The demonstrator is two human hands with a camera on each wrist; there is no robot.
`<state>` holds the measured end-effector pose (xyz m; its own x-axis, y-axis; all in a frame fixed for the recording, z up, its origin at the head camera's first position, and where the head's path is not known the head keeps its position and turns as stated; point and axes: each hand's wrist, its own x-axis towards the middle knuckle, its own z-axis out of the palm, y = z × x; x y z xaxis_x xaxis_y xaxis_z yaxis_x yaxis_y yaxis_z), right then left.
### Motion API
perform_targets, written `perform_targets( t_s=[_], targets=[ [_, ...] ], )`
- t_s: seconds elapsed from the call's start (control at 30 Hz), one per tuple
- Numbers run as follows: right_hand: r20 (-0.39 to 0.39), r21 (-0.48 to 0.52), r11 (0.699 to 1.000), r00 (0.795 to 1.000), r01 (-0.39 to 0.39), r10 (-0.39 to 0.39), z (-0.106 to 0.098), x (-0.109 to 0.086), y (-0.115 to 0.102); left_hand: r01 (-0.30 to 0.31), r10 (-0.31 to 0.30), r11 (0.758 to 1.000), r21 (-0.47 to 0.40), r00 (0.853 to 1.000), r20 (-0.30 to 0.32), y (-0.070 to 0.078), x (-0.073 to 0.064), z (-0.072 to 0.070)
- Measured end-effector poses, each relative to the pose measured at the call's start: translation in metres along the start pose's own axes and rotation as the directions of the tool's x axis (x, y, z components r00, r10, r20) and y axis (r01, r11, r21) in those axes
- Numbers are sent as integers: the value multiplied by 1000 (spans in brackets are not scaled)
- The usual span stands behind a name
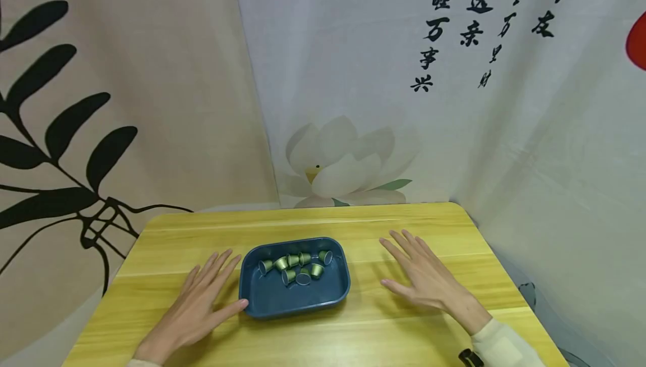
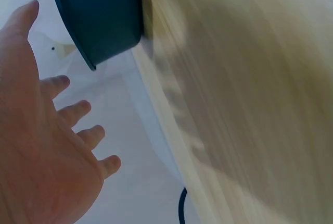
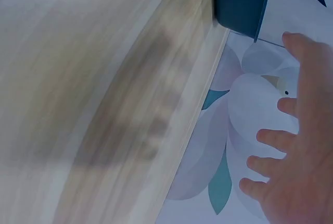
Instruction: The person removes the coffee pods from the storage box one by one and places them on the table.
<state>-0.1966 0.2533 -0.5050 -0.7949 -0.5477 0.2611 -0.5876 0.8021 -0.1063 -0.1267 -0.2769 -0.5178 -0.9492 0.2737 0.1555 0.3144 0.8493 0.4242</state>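
Observation:
A dark blue rectangular tray [image 1: 272, 299] stands on the table, with several small green-gold coffee capsules [image 1: 289, 276] grouped toward its far side. My left hand [image 1: 197, 305] hovers at the tray's left, fingers spread and straight, the thumb overlapping the tray's near left corner in the head view. To the tray's right, my right hand [image 1: 421, 274] is held over the table, palm down with fingers spread, apart from the tray. Both wrist views show the outer wall of the tray beyond the thumb, and neither palm holds anything.
The light wooden table [image 1: 363, 339] has rounded far corners. Behind it hang cloth backdrops [image 1: 348, 75], printed with dark leaves, a pale flower and black writing. A dark band [image 1: 470, 358] sits at the right sleeve. A dark cable [image 2: 182, 206] shows past the table edge.

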Motion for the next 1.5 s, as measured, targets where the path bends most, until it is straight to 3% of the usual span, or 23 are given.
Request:
perform_targets(
  t_s=[0.4,0.97,1.27,1.5],
  targets=[
    [15,40,998,999,42,-42,-5,19,-17,-20,20,1000,-9,1000,8,13,6,7],
    [44,62,990,991,127,-130,-7,48,-44,5,-5,1000,0,999,33,21,11,19],
    [32,87,975,977,206,-210,-7,64,-62,5,-6,1000,15,999,33,22,11,21],
    [79,115,961,962,253,-263,-8,76,-77,10,-11,1000,14,1000,29,21,11,22]
  ],
)
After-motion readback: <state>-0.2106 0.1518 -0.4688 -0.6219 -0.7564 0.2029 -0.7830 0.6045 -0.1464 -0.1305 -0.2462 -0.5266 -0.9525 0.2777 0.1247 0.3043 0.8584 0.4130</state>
